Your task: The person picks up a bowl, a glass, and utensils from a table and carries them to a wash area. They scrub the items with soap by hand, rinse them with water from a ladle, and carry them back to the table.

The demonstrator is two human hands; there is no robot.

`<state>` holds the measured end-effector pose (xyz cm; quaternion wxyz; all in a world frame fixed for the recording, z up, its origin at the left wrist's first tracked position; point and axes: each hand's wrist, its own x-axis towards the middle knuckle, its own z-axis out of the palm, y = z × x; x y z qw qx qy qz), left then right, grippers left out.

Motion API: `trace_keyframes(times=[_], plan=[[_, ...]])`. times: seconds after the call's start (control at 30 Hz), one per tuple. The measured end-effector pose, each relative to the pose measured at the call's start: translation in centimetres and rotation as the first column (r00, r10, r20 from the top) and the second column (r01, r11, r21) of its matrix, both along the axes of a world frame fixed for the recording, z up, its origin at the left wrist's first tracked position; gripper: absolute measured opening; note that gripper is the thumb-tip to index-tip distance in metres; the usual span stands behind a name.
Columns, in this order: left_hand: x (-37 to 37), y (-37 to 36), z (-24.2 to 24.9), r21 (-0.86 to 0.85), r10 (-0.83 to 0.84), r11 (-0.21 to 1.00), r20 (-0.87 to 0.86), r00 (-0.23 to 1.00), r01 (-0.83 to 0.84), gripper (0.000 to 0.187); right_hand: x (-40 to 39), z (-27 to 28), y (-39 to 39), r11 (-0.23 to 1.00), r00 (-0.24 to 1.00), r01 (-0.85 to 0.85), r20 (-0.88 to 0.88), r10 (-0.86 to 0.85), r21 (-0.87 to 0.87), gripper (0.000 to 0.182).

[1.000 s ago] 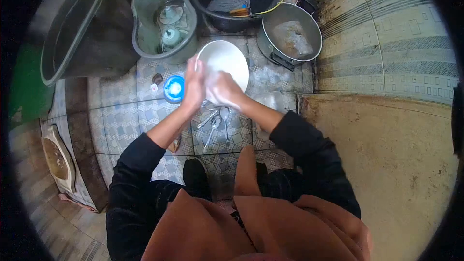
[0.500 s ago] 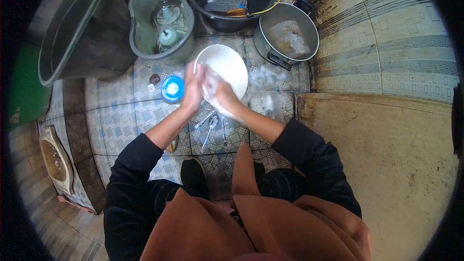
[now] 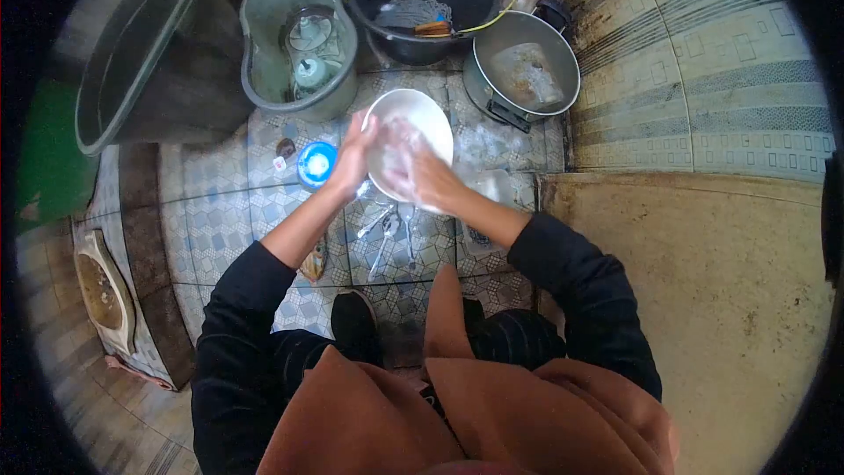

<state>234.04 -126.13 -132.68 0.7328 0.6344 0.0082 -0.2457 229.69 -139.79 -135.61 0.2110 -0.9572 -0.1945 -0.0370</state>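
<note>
A white bowl [image 3: 425,119] is tilted above the tiled floor, its inside facing me. My left hand [image 3: 353,156] grips its left rim, thumb at the edge. My right hand [image 3: 420,171] is inside the bowl at the lower right, blurred by motion and covered in suds; whether it holds anything is hidden. Left of the bowl stands a round blue tub [image 3: 316,164] with something white in it. Several spoons [image 3: 389,227] lie on the floor just below the bowl. A clear container [image 3: 492,189] sits partly under my right forearm.
At the back are a large dark bin [image 3: 167,97], a green-grey tub [image 3: 255,79] with dishes in water, a black basin [image 3: 422,48] holding a grey mesh, and a metal pot [image 3: 479,79]. A tan ledge [image 3: 668,273] is at the right. A squat toilet [image 3: 123,325] lies left.
My right hand has moved right and down across the inside of the bowl, away from my left hand. More of the bowl's inside shows, and the bowl has shifted slightly.
</note>
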Motion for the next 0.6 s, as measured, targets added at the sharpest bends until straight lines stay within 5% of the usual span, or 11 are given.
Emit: trace_keyframes(times=[0.07,0.13,0.2,0.37,0.43,0.53,0.6], plan=[[0.5,0.1,-1.5,0.024,0.007,1.000,-0.037,0.999,-0.006,0.047,-0.5,1.6,1.4,0.831,0.926,0.091,-0.355,0.133,0.549,0.070],[0.6,0.4,-1.3,0.054,0.013,0.998,-0.078,0.997,-0.009,0.046,-0.3,2.2,2.1,0.824,0.943,0.105,-0.319,0.096,0.557,0.074],[1.1,0.8,-0.2,-0.031,-0.002,0.999,-0.337,0.941,-0.009,0.045,0.3,2.8,2.2,0.920,0.885,0.075,-0.451,0.117,0.385,0.071],[0.9,0.9,-1.3,-0.237,0.055,0.965,-0.232,0.971,-0.111,0.063,0.2,5.6,1.3,0.776,0.923,0.175,-0.375,0.084,0.605,0.054],[0.8,1.2,-2.4,-0.400,-0.029,0.903,-0.418,0.908,-0.155,0.061,0.6,4.8,0.7,0.441,0.870,0.310,-0.439,0.226,0.842,0.050],[0.2,1.4,-3.0,-0.569,-0.145,0.794,-0.518,0.843,-0.214,0.060,0.4,3.8,-1.0,0.045,0.705,0.647,-0.620,0.343,0.761,0.042],[0.1,1.8,-4.1,-0.510,-0.107,0.839,-0.493,0.863,-0.188,0.062,0.5,3.8,-2.4,-0.055,0.705,0.666,-0.602,0.375,0.744,0.041]])
